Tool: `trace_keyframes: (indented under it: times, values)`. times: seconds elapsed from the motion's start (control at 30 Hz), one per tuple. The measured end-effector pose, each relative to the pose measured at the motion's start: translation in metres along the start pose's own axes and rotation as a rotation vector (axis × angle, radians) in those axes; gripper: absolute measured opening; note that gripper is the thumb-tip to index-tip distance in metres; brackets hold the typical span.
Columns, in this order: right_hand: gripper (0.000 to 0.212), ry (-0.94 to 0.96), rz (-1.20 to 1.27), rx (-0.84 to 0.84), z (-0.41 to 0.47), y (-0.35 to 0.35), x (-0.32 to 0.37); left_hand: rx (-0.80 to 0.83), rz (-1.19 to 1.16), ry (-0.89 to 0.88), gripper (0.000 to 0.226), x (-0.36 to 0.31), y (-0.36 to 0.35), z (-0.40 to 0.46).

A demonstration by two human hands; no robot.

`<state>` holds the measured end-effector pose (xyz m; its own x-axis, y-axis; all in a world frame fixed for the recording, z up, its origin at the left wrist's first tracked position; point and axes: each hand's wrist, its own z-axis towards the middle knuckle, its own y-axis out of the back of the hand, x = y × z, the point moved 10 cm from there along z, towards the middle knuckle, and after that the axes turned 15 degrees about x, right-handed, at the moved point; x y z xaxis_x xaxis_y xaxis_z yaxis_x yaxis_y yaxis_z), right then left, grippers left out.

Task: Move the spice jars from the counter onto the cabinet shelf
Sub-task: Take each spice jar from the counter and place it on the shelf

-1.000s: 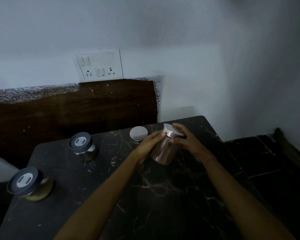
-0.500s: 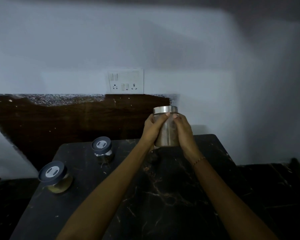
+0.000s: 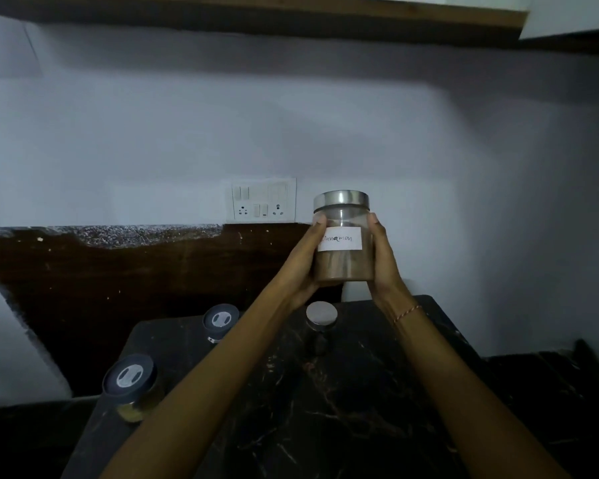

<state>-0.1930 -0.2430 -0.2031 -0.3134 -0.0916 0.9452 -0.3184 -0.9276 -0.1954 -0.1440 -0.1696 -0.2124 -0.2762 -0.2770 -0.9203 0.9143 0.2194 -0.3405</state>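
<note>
Midair, cinnamon jar needs a steady lift

Both the left hand point(image 3: 303, 262) and right hand point(image 3: 382, 257) clasp the cinnamon jar point(image 3: 343, 238) above the table's point(image 3: 360, 409) far edge, well below the cabinet shelf point(image 3: 256, 22). Smooth glass could slip during the reach.

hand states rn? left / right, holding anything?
Left hand: closed on the cinnamon jar, fingers wrapped round its left side.
Right hand: closed on the same jar, gripping its right side.
</note>
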Motion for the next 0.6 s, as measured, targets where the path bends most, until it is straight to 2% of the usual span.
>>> trace_keyframes:
  times: [0.07, 0.17, 0.3, 0.4, 0.5, 0.6]
  values:
    - [0.036, 0.031, -0.116, -0.038, 0.001, 0.002, 0.012, 0.040, 0.058, -0.038, 0.052, -0.013, -0.004, -0.003]
    - [0.029, 0.091, -0.239, -0.046, 0.001, -0.003, 0.031, 0.008, 0.138, -0.083, 0.058, -0.031, -0.004, -0.008]
    - [0.023, 0.089, -0.315, 0.075, -0.003, -0.019, 0.039, -0.039, 0.250, -0.135, 0.046, -0.047, -0.001, -0.012]
    - [0.033, 0.053, -0.347, 0.124, -0.006, -0.027, 0.041, -0.076, 0.222, -0.131, 0.042, -0.049, 0.005, -0.017]
    - [0.022, 0.042, -0.391, 0.146, -0.007, -0.030, 0.049, -0.053, 0.153, -0.109, 0.035, -0.052, 0.010, -0.019]
    - [0.022, 0.038, -0.425, 0.157, -0.007, -0.033, 0.057, 0.018, 0.174, -0.134, 0.035, -0.062, 0.007, -0.021]
